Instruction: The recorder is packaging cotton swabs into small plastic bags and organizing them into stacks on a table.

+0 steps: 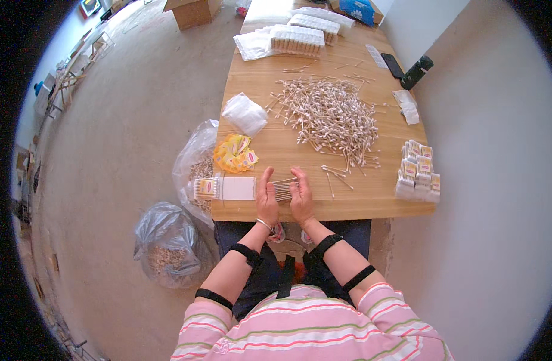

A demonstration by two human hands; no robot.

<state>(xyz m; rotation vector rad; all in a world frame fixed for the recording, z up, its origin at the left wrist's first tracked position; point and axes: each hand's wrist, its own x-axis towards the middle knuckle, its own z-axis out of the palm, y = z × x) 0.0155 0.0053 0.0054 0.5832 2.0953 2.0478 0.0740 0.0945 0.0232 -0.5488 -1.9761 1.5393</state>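
Note:
Between my two palms, near the table's front edge, lies a bundle of cotton swabs with its sticks running crosswise. My left hand presses on the bundle's left end, fingers straight and held together. Against the right end rests my right hand in the same way, so both hands grip the bundle from its sides. Just left of my left hand is a flat white card or pad, beside a filled pack of swabs with a yellow label. A large loose heap of cotton swabs spreads beyond my hands.
Yellow labels and white plastic sleeves lie at the left. Finished packs stack at the right edge. Bagged swabs, a phone and a dark bottle sit farther back. Plastic bags stand on the floor.

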